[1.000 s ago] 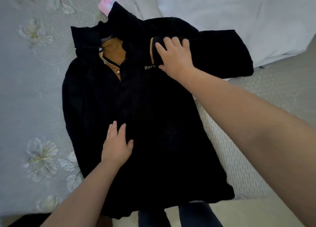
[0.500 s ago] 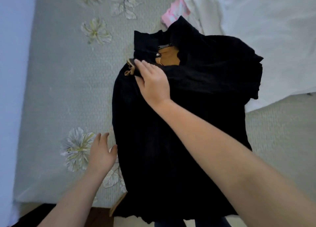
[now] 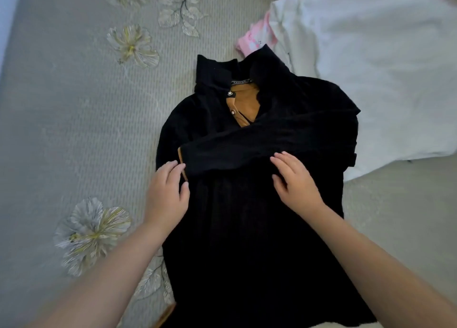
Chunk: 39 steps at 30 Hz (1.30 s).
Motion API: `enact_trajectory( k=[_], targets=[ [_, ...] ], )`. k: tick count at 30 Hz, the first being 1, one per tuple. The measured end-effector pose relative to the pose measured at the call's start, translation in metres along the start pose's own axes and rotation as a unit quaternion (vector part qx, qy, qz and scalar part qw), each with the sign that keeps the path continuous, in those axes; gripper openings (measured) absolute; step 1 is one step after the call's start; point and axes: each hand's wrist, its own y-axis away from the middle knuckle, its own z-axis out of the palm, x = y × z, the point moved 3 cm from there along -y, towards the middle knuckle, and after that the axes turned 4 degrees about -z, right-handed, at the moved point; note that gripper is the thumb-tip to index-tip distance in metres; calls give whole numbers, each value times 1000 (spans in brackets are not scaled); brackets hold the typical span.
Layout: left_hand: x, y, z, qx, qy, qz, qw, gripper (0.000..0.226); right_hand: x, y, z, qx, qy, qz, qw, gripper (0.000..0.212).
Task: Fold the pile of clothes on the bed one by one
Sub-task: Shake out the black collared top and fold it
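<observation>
Black shirt (image 3: 247, 228) lies flat on the bed (image 3: 61, 129), one sleeve (image 3: 259, 142) folded across its chest. Your left hand (image 3: 165, 194) rests relaxed at the sleeve's cuff; your right hand (image 3: 295, 181), fingers straight, presses the sleeve. White garment (image 3: 371, 68) lies far right.

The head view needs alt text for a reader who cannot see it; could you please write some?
A black top lies flat on a grey floral bedspread, one sleeve folded across its chest. The left hand touches the sleeve's tan cuff and the right hand rests open beside it. White and pink clothes lie beyond.
</observation>
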Motion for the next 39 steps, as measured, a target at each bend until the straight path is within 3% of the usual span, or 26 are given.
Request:
enact_trajectory(
  k=[2,5,9,11,15,17,20,23,25,27,29,31,35,39],
  targets=[
    [28,-18,9,7,-17,70,997,34,45,14,-26,34,64,59,996,40],
    [65,-46,29,-39,-47,131,990,35,105,24,-48,19,99,173,980,50],
    [111,-68,60,-81,-66,184,977,39,140,20,-42,-9,-36,280,959,55],
    [142,-77,71,-93,-63,204,972,39,144,17,-36,47,-121,301,945,46],
    [218,-104,97,-106,-38,232,966,41,145,19,-35,234,-191,378,875,23],
    [262,-122,116,-122,-25,213,969,42,143,18,-33,251,-192,368,875,19],
    [314,-147,149,-159,-134,185,960,45,150,18,-23,211,-210,408,863,32],
    [338,-154,174,-182,-277,184,925,39,163,19,-16,190,-255,430,845,30],
    [343,-157,180,-230,-219,184,930,19,165,17,-22,236,-251,397,851,26],
    [342,-163,178,-291,-41,149,944,20,163,16,-31,300,-199,332,872,21],
    [338,-174,169,-294,141,81,942,14,163,21,-35,342,-144,273,887,22],
    [329,-186,164,-288,237,29,928,20,166,27,-33,347,-139,245,895,29],
    [318,-196,166,-288,268,-19,919,25,176,35,-20,324,-150,263,896,27],
    [314,-202,160,-168,266,-12,949,17,180,35,-14,284,-122,248,918,10]
  ],
)
